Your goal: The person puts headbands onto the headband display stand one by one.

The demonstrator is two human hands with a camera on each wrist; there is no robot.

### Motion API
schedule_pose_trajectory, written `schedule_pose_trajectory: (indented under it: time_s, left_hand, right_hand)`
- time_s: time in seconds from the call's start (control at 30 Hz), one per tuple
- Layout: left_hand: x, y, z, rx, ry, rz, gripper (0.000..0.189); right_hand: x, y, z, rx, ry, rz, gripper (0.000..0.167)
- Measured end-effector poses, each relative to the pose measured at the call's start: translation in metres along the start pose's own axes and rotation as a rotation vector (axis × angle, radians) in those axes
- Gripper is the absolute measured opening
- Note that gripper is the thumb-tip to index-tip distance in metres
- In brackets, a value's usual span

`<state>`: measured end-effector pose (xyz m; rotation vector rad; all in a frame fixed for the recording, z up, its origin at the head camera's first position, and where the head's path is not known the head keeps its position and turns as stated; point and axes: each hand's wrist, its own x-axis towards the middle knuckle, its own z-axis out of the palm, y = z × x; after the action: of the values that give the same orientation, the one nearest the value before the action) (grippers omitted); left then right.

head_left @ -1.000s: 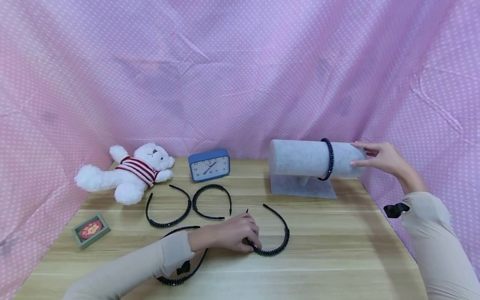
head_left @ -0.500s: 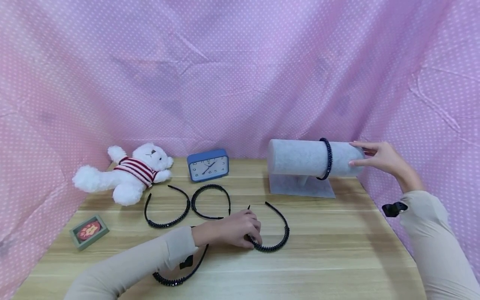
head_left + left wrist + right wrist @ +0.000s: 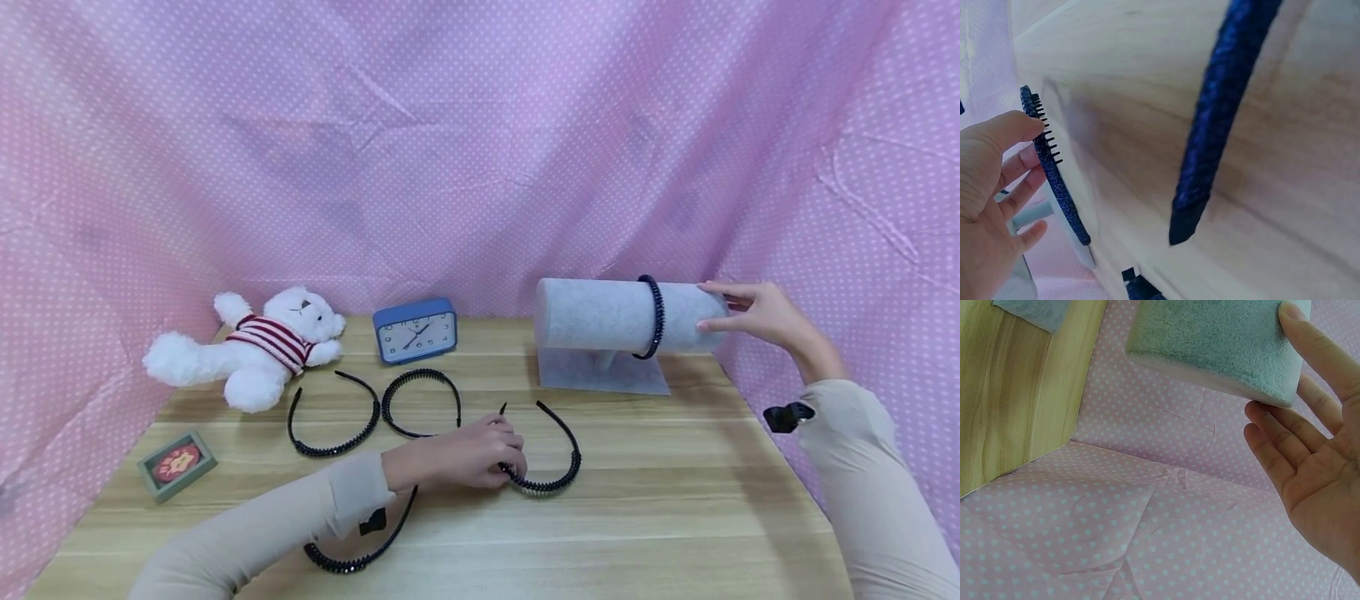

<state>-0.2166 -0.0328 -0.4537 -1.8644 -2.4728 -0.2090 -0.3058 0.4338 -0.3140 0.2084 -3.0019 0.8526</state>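
Note:
In the head view, my left hand (image 3: 476, 454) pinches a black beaded headband (image 3: 576, 458) at its left side, over the middle of the table. The left wrist view shows thumb and fingers on either side of this toothed headband (image 3: 1063, 187), with a shadow on the wood beside it. At the right, my right hand (image 3: 780, 321) holds the end of a grey plush roll stand (image 3: 596, 312), thumb in front and fingers on top. Around the roll sits another black headband (image 3: 659, 317). The right wrist view has the thumb against the plush roll (image 3: 1222, 344).
Two black headbands, one left (image 3: 377, 408) and one right (image 3: 386, 408), lie behind my left arm. Another headband (image 3: 337, 567) lies partly beneath that forearm. A blue clock (image 3: 416, 332), a white teddy bear (image 3: 262, 350) and a green frame (image 3: 161, 487) stand or lie farther left.
My left hand has shifted slightly away from me and up, raising the pinched headband a little. The right hand stays at the roll's end.

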Motion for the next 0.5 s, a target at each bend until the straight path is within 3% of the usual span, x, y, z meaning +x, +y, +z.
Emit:
schedule_pose_trajectory:
  time_s: [0.3,0.5]
  left_hand:
    - [-0.0039,-0.0070,-0.0060,-0.023,0.098,0.000,0.010]
    - [-0.0042,-0.0094,-0.0049,-0.019,0.047,-0.086,0.030]
  right_hand:
    - [-0.0012,-0.0002,0.0005,0.000,-0.001,0.000,0.076]
    - [-0.0020,-0.0011,0.0005,0.012,0.011,-0.009,0.074]
